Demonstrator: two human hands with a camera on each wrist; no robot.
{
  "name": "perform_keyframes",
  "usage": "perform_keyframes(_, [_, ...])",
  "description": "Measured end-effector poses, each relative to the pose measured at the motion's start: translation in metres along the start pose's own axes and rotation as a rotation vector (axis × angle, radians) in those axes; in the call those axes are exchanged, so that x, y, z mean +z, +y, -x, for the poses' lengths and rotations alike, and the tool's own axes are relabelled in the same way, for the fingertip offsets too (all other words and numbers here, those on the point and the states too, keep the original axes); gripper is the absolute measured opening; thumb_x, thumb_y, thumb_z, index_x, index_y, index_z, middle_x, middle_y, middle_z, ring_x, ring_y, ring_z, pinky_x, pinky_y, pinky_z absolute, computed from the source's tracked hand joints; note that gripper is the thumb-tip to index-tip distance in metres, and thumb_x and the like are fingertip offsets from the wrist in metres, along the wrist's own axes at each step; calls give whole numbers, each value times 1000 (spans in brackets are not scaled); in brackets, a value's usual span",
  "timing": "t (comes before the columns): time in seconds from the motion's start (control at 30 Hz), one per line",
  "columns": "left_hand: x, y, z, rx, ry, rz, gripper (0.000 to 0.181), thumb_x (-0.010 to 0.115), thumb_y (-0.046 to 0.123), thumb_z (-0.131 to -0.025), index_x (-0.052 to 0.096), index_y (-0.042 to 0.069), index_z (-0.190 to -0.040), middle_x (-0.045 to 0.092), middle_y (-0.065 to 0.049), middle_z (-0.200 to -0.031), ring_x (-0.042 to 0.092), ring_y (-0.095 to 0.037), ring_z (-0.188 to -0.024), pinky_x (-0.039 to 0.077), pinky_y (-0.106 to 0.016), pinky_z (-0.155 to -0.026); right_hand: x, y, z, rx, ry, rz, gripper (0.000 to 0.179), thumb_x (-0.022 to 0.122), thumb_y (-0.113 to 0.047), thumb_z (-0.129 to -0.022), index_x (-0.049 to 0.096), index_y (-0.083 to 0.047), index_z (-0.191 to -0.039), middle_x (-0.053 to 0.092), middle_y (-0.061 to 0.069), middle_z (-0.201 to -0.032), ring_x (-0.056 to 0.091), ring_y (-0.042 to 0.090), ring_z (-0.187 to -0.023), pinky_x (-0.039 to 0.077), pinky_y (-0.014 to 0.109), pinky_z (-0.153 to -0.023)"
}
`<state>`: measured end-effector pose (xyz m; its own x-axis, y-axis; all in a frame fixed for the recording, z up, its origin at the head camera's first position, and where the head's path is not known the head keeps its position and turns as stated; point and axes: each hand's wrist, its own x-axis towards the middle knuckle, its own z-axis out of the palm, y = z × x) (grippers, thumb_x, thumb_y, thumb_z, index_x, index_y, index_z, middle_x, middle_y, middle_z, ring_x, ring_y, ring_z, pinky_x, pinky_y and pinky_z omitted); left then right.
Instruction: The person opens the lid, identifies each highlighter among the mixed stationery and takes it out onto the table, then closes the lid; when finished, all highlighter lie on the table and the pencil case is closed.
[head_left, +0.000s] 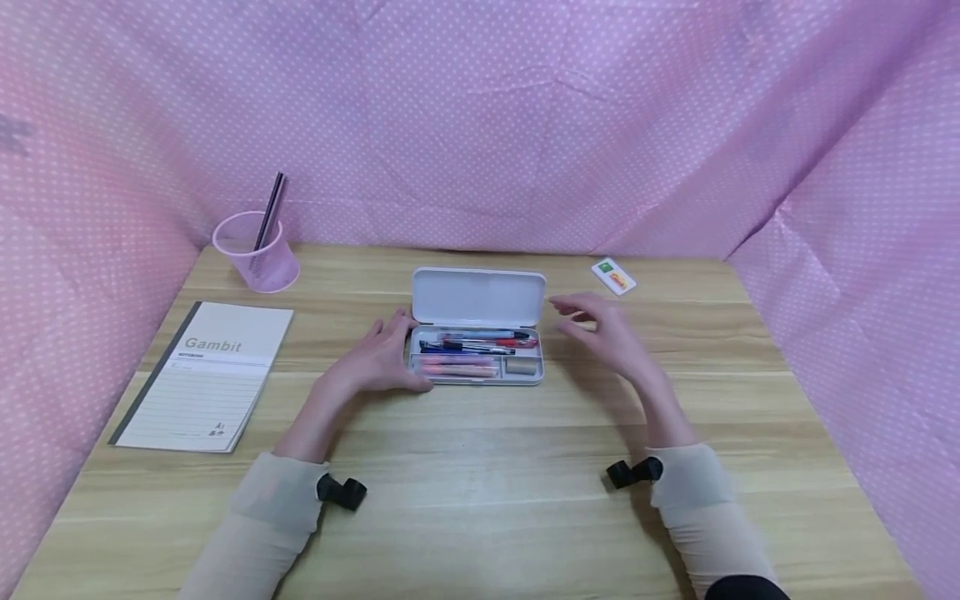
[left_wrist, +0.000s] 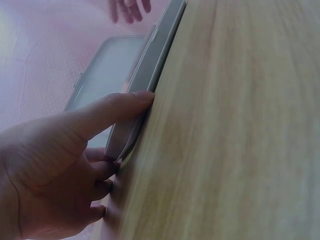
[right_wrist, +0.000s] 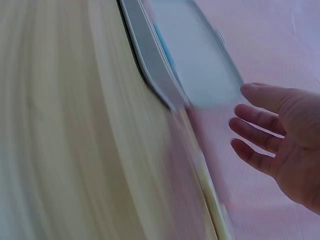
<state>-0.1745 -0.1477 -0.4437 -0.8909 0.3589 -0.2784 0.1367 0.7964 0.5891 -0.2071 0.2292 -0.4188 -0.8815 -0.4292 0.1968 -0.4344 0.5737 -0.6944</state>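
Note:
A white pencil case [head_left: 523, 381] lies with its lid [head_left: 478, 297] raised toward the back. Pens [head_left: 480, 342] fill its rear compartment, pink pencils [head_left: 459, 367] its front left one, and a greyish block [head_left: 521, 366] its front right one. My left hand [head_left: 378, 358] grips the case's left end; in the left wrist view the thumb [left_wrist: 132, 101] presses the front wall while the other fingers bend around the corner. Off the case's right side, my right hand [head_left: 603, 333] hovers with loosely bent fingers and nothing in them, its fingertips near the lid's right edge.
On the left lies a Gambit notebook [head_left: 206, 379], with a pink mesh cup [head_left: 273, 268] holding dark pencils [head_left: 272, 212] behind it. A small white block with a coloured label [head_left: 613, 276] is at the back right. Pink dotted cloth [head_left: 480, 125] hangs around the wooden table [head_left: 480, 500].

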Motion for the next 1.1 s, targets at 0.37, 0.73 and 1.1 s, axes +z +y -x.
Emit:
perform_keyframes(0.37, [-1, -2, -1, -3, -2, -11, 103, 84, 47, -76, 31, 5, -153, 4, -25, -173, 3, -53, -158, 7, -66, -130, 52, -40, -27, -132, -154, -28, 50, 76, -14, -93, 62, -6, -140, 68, 13, -138, 66, 30, -123, 57, 48, -105])
perform_keyframes(0.73, [0, 0, 1, 0, -5, -8, 103, 85, 45, -75, 32, 4, -152, 5, -26, -172, 3, -50, -159, 5, -62, -132, 70, -43, -28, -98, -230, 148, 46, 75, -18, -94, 65, -13, -139, 68, 11, -134, 62, 28, -126, 52, 48, -112])
perform_keyframes(1.1, [2, -2, -1, 18, 19, -7, 102, 86, 46, -73, 34, 4, -150, 11, -24, -172, 4, -45, -161, 4, -61, -132, 70, -44, -25, -95, -229, 220, 36, 70, -15, -97, 69, -11, -133, 68, 14, -128, 63, 30, -122, 53, 49, -109])
